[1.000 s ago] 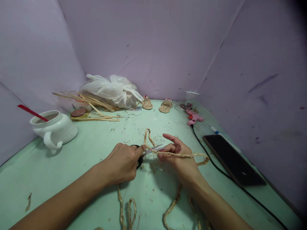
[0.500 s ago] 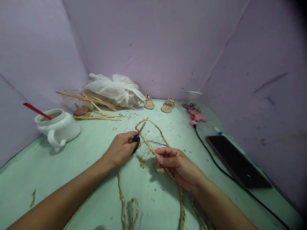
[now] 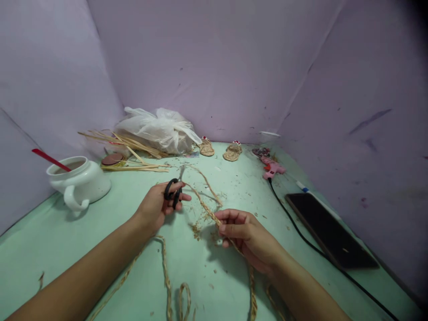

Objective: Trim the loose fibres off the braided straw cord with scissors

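My left hand (image 3: 154,204) has its fingers in the black handles of a pair of scissors (image 3: 173,191). The blades point away from me and look blurred. Pinched between the thumb and fingers of my right hand (image 3: 249,234) is a braided straw-coloured cord (image 3: 207,209). One stretch of it runs to my left fingertips; whether they grip it I cannot tell. A thinner strand (image 3: 207,185) curves from near the blade tips back toward my right hand. More cord (image 3: 166,272) lies on the table close to me, partly hidden under my forearms.
At the left stands a white pot (image 3: 80,183) with a red stick. Flat straw strips (image 3: 140,147) and a plastic bag (image 3: 167,129) lie behind. Two small woven sandals (image 3: 232,151) sit at the back. A pink glue gun (image 3: 273,169), its black cable and a dark phone (image 3: 331,232) occupy the right.
My left hand has moved left and turned, bringing the scissors away from the cord's far bend. The far loop now shows as two separate lengths. My right hand has stayed nearly still.
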`<state>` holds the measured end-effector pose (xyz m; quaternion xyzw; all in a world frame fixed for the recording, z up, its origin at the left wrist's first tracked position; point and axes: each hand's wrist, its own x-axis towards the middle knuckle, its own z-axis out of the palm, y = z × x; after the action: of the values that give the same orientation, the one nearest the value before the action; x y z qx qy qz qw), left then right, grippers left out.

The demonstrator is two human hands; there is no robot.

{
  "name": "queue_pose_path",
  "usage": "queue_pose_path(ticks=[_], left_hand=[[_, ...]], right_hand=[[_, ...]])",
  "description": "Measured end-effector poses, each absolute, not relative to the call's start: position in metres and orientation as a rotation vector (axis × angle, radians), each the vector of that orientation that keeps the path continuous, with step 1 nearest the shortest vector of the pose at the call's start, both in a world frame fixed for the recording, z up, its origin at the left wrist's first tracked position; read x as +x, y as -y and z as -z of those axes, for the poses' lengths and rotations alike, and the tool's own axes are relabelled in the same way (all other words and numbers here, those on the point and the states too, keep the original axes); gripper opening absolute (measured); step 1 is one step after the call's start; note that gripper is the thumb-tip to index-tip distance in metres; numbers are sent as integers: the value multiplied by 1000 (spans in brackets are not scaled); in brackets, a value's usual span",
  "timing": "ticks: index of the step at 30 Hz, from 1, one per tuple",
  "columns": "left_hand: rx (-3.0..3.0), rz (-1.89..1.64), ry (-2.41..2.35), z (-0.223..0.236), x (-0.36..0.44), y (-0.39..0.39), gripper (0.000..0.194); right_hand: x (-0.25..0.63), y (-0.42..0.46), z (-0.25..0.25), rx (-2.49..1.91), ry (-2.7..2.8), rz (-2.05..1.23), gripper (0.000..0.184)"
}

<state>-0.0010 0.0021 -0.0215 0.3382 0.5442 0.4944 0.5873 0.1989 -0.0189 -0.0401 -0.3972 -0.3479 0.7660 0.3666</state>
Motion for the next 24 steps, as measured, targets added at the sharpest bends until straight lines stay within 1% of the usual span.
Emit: queue_pose_path(ticks=[3,5,11,15,19,24], left_hand=[[813,-1295,-1248,21,-1,-5,22],[840,-1327,-1242,21,-1,-5,23],[907,-1316,-1308,22,11,4,39],[979,-1272,-1344,19,24,12,42],[988,-1118,-1428,17,20,10,37],[1165,-718,-1268,16,7,11,28]], right_hand=[[201,19,40,-1003,925,-2004,21],[201,20,40,-1021,946,-2041,21],[196,24,36,-1012,1057,-2083,24],[191,27,38,-969,1128,-2001,28],[192,21,43,-1059,1001,-1866,30],[201,11,40,-1111,767,-1682,22]])
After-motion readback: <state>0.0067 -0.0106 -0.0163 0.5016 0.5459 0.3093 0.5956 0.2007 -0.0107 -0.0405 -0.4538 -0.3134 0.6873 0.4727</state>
